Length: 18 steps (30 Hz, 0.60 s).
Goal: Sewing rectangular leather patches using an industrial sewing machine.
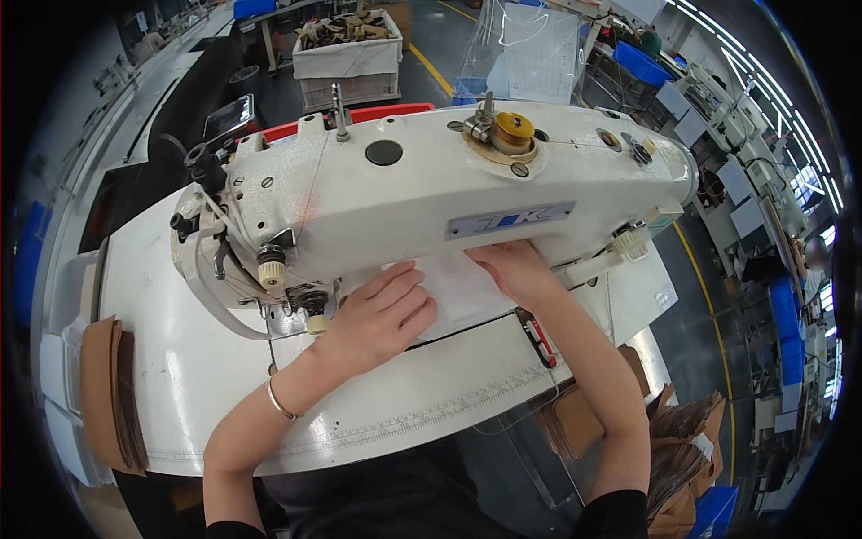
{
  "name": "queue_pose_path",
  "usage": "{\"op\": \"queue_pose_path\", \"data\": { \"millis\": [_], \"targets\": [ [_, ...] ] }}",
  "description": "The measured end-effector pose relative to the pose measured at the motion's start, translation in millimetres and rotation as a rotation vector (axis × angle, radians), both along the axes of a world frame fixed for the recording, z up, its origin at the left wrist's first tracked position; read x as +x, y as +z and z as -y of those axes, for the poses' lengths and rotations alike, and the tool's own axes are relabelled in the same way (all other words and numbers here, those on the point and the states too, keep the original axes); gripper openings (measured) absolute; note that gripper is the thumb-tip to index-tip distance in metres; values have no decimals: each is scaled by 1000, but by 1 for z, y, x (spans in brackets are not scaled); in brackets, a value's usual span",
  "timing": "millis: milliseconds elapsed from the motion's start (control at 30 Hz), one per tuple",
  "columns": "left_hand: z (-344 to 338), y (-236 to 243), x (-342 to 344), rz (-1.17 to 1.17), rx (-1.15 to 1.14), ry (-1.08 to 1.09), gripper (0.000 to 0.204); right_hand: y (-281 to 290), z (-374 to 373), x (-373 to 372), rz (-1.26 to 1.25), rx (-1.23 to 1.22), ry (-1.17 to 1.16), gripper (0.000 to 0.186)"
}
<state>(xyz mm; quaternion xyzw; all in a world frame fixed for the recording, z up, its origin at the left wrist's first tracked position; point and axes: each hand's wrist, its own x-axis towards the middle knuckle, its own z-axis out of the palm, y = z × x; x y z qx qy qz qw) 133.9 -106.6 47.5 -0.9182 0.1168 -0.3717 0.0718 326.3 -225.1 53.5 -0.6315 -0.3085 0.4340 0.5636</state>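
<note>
My left hand rests with slightly bent, spread fingers on white fabric under the arm of a white sewing machine, just right of the needle area. A bracelet circles that wrist. My right hand pinches the far right part of the fabric, its fingertips partly hidden beside the machine. Small red-and-black thread snips lie on the machine table below that hand.
Stacked brown pieces stand at the table's left edge; more brown bundles lie lower right. A white bin of pieces and a red tray are behind the machine. Workbenches and another person line the right aisle.
</note>
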Motion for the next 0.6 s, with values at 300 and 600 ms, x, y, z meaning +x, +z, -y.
{"op": "queue_pose_path", "data": {
  "millis": [300, 600],
  "targets": [
    [-11, -26, 49, -423, -677, 198, 26, 46, 39, -10, 627, -27, 265, 16],
    [-6, -4, 23, -382, -906, 71, 33, -7, 127, -169, 1343, 33, 603, 33]
  ]
}}
